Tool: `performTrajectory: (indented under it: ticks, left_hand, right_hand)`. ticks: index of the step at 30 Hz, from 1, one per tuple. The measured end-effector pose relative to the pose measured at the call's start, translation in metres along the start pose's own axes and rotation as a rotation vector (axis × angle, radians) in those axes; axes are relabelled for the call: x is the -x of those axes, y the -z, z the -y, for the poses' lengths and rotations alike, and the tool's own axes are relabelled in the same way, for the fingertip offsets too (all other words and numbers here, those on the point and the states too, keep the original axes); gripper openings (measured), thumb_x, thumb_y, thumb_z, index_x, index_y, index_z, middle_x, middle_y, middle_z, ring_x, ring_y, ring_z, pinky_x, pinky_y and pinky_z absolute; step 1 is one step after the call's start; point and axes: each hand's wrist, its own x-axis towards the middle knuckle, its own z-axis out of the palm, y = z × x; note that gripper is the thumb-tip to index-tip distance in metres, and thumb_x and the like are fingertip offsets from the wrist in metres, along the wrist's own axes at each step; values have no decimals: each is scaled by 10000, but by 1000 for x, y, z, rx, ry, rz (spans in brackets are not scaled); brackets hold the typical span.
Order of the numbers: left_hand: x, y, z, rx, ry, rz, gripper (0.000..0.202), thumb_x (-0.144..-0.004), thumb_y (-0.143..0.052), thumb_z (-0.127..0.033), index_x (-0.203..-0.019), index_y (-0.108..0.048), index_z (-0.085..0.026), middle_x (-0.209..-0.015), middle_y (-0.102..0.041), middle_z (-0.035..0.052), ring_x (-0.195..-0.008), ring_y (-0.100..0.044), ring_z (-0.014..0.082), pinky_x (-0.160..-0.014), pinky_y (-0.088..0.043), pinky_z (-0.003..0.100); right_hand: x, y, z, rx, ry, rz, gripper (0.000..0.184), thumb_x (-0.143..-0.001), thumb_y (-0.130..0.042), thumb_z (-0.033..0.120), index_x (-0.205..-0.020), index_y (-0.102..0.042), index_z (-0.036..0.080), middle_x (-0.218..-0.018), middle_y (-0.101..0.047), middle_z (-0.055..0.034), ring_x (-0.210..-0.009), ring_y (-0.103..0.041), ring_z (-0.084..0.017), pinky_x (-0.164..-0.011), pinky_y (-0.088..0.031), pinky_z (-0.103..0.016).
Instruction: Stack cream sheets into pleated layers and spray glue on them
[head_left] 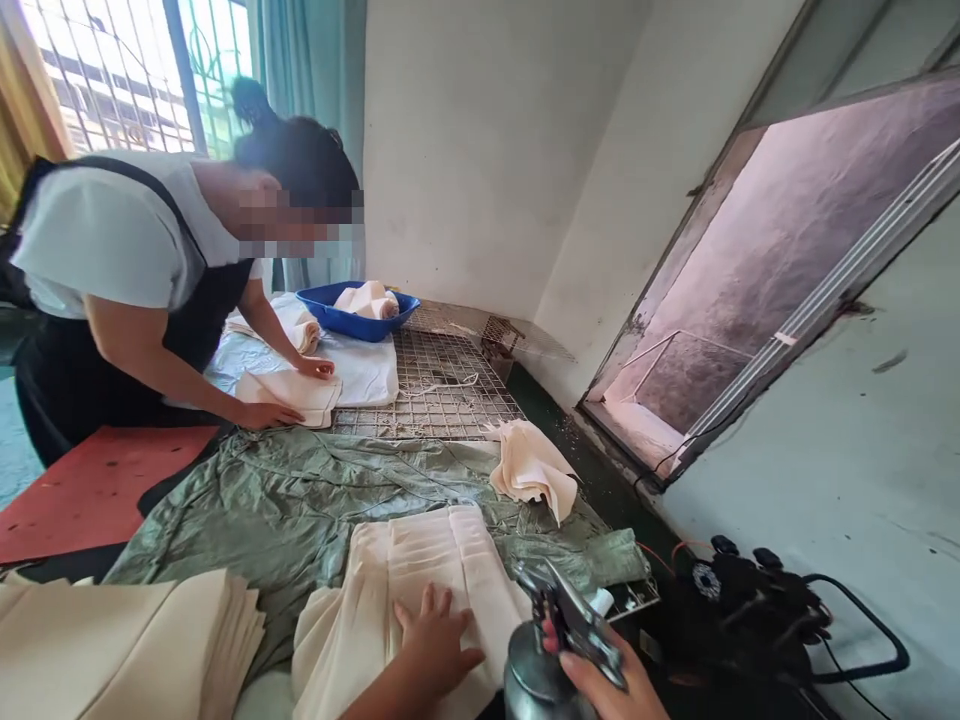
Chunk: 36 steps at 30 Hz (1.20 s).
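Observation:
My left hand [435,640] lies flat with fingers spread on a pleated cream cloth [420,580] at the near edge of the green sheet [300,500]. My right hand [607,680] is closed around a metal spray can with a trigger [547,650], held just right of the cloth. Only part of this hand shows at the frame's bottom.
A person [135,270] leans over at the left, both hands pressing a folded cream cloth [289,395]. Behind are a blue basin with cloths [356,310], a wire grid [442,380], a crumpled cloth [529,465], a cream stack [127,640], a red board [90,485], black gear with cables [750,610].

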Motion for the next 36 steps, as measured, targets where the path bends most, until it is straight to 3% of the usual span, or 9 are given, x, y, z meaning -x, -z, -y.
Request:
performTrajectory:
  ticks: [2,7,12,19,27,36]
  left_hand:
    - [-5,-14,4,7,-1,-18,603,-720,-564,-582,-1269,-485,-344,-1446,-342,140,-1328,-182,464,-860,-55,823]
    - [-19,-42,17,5,7,-45,596,-718,-552,-590,-1270,-472,-380,-1463,-320,109,-1339,-144,459,-878,-9,816]
    - [-21,-45,20,40,5,3,616,-714,-565,-575,-1290,-445,-391,-1471,-309,92,-1341,-115,469,-884,-8,822]
    - [-17,-37,16,67,26,33,641,-700,-553,-641,-1280,-457,-387,-1475,-293,109,-1341,-127,463,-866,-10,829]
    - [-13,-24,14,102,44,32,618,-698,-581,-599,-1262,-485,-364,-1462,-322,104,-1348,-153,433,-900,-56,809]
    - [-1,-12,14,181,20,52,670,-707,-584,-539,-1305,-454,-264,-1449,-351,105,-1340,-203,411,-969,-115,772]
  right_hand:
    - [-27,-15,10,-18,-35,48,426,-642,-627,503,-917,-672,180,-864,-703,-83,-838,-641,-265,-809,-496,-380]
    - [-90,-42,31,133,-21,162,173,-650,-552,347,-696,-592,185,-549,-577,20,-575,-547,-168,-597,-438,-284]
    - [-122,-58,34,215,-77,213,121,-622,-520,286,-690,-551,192,-487,-512,52,-506,-492,-138,-537,-387,-261]
    - [-143,-54,31,185,-188,230,102,-603,-503,220,-689,-543,182,-487,-477,67,-453,-463,-112,-484,-371,-239]
    - [-154,-37,18,253,-158,175,91,-635,-525,218,-708,-561,177,-480,-488,58,-456,-470,-117,-483,-369,-235]
    - [-137,-81,45,372,-44,460,179,-682,-516,191,-831,-615,176,-542,-519,54,-506,-502,-118,-532,-379,-227]
